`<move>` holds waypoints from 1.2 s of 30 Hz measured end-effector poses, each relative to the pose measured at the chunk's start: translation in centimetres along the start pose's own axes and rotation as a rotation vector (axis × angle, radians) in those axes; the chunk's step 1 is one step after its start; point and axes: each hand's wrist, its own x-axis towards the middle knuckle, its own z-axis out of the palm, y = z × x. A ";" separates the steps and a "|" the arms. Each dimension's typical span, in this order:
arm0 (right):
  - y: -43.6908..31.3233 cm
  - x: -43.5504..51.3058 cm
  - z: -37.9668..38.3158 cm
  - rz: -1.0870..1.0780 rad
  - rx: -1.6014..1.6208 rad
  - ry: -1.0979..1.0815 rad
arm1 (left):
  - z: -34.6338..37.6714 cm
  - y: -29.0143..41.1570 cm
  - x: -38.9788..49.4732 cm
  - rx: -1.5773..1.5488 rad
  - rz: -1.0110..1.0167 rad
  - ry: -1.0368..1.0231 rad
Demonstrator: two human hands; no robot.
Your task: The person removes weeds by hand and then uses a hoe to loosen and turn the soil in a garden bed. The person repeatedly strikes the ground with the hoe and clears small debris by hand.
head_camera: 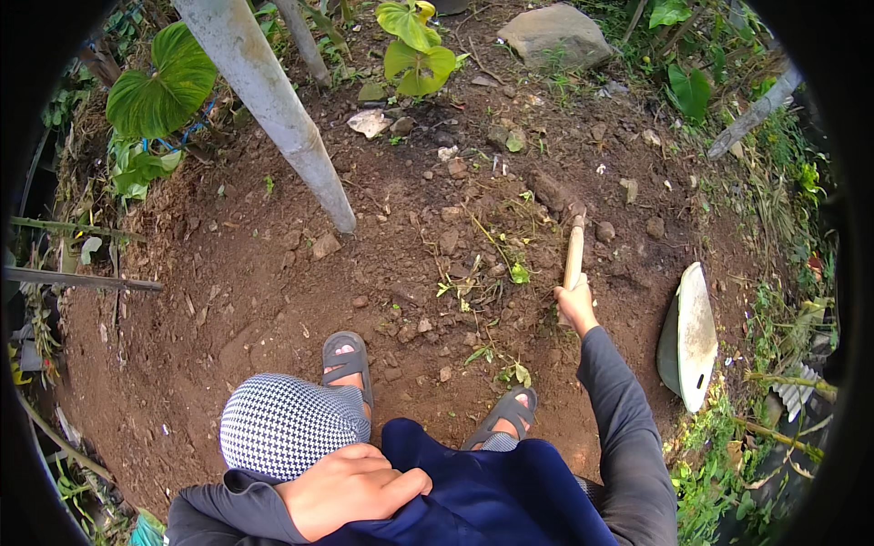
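My right hand [577,304] is closed around the wooden handle [574,256] of a hand tool. The far end of the handle meets the brown soil [410,273], where the tool's head is soil-coloured or buried and cannot be made out. My left hand [355,486] rests near my left knee, against the dark blue cloth [478,484] of my clothing, with its fingers curled; whether it grips the cloth is unclear. Pulled weeds [515,273], small stones and clods lie on the soil between my feet and the tool.
A grey pole [273,116] stands in the soil ahead on the left. At the right a pale shallow container [693,341] stands tilted on its side. A large rock [556,37] lies at the far side. Leafy plants [162,80] line both edges.
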 end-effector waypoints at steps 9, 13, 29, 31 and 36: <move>-1.8 -7.5 1.5 0.066 0.039 0.050 | -0.1 1.2 -1.2 -1.235 0.402 0.292; -1.9 -10.1 4.7 -0.032 -0.011 0.164 | -1.1 2.8 -1.7 -1.553 0.640 0.379; 0.1 -23.5 13.5 -0.222 -0.635 0.552 | 3.2 5.4 -2.0 -1.503 1.183 0.125; -1.2 -23.9 11.6 -0.178 -0.118 0.430 | 3.6 5.3 -2.2 -1.558 1.167 0.068; -4.2 -21.0 5.8 -0.332 0.094 0.678 | 4.3 5.1 -3.2 -1.653 1.074 -0.045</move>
